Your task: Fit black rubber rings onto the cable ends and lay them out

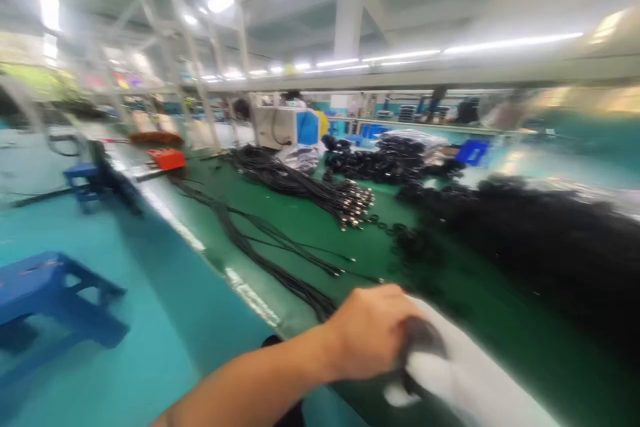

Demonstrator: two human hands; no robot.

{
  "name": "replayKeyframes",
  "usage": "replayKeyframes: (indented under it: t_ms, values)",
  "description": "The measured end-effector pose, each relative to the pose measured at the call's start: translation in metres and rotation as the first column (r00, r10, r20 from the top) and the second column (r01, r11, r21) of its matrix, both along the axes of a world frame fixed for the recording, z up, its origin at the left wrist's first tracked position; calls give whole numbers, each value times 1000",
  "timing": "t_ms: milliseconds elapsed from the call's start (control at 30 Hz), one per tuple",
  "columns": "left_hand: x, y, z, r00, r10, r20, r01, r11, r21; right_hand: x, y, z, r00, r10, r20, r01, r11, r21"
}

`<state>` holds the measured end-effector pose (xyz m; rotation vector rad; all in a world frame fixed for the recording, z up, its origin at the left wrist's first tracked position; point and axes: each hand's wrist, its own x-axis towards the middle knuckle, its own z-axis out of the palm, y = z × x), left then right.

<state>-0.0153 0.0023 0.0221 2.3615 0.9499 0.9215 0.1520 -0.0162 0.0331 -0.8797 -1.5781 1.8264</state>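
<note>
Ceiling light strips [515, 43] shine over a wide workshop, with a teal floor [155, 293] to the left of a long green surface [370, 243]. On that surface lies a thick cable bundle [290, 177], its many metal ends fanned out toward the right, and it serves as the landmark here.

Nearer than the bundle, the left hand [370, 330] reaches across, back upward and fingers curled, closed on a dark curved item [425, 340] too blurred to name. Touching or just beside that item, and also nearer than the bundle, is a smeared white shape [480, 373]; I cannot tell whether it is cloth or plastic. Of the right hand I cannot tell the state.

Loose black cables [300, 290] run along the near side of the bundle and pass behind the left wrist. Small black rings [415, 240] lie to the right of its metal ends, and a big dark heap [525, 233] spreads farther right. Beyond the bundle sit black coils [370, 163] and a pale machine [273, 125]. Left of it is a red-orange box [169, 159]; well apart, left and nearer, a blue stool [35, 280] stands on the floor.
</note>
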Motion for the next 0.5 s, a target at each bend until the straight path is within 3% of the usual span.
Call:
replayKeyframes:
  t_ms: [100,267,400,500]
  values:
    - [3,8,2,998,46,38,-41,992,-117,-2,13,-11,999,-14,-48,12,999,-53]
    - [8,18,-3,996,68,56,-54,975,-214,0,33,-34,960,2,-282,-50,986,-160]
    - [12,22,-4,994,103,41,-90,966,-243,0,38,-36,963,-8,-269,-39,985,-168]
    - [14,25,-2,987,146,70,-109,919,-379,2,41,-36,955,-27,-295,-40,975,-220]
